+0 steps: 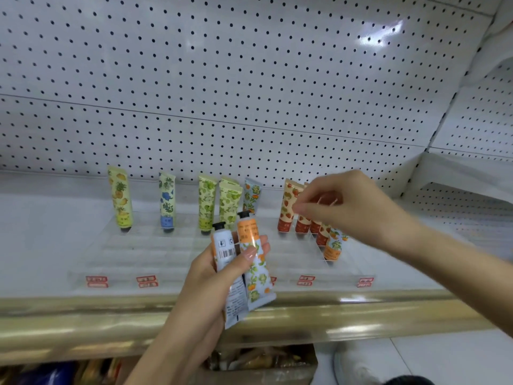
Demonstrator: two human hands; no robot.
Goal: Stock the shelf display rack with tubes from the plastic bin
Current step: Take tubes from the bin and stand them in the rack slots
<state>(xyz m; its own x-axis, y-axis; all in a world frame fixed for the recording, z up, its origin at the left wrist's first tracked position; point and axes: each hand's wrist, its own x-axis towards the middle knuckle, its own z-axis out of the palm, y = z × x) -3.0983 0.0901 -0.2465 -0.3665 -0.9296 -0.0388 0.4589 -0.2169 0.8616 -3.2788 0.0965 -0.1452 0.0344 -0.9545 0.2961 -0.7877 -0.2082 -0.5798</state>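
Looking through the head camera, I see a white shelf (41, 232) backed by pegboard (249, 79). On the shelf sits a clear display rack (155, 254) divided into small compartments, with red labels (96, 282) along its front edge.

The left hand (211, 276) is raised at centre frame, in front of the rack. Its fingers (265, 245) and thumb are curled round two tubes held cap-up: a white barcode tube (226, 273) and, touching it on the right, an orange-patterned tube (255, 262).

The right hand (352, 209) reaches in from the right and hovers over the red strawberry tubes (287, 209) standing in the rack's right part. Its fingers are bent, with thumb and forefinger close together. The motion blur is too strong for me to tell whether they pinch a tube top or hold nothing.

Along the rack's back row, from the left, stand a yellow pineapple tube (120, 197), a blue-flower tube (167, 201), two green tubes (206, 204) and an orange-blossom tube (252, 197), all cap-down and leaning slightly. The strawberry tubes run in a line toward the front, with one orange tube (333, 247) nearest me.

Below the shelf's gold front edge (111, 315) I see an open cardboard box (263, 362).
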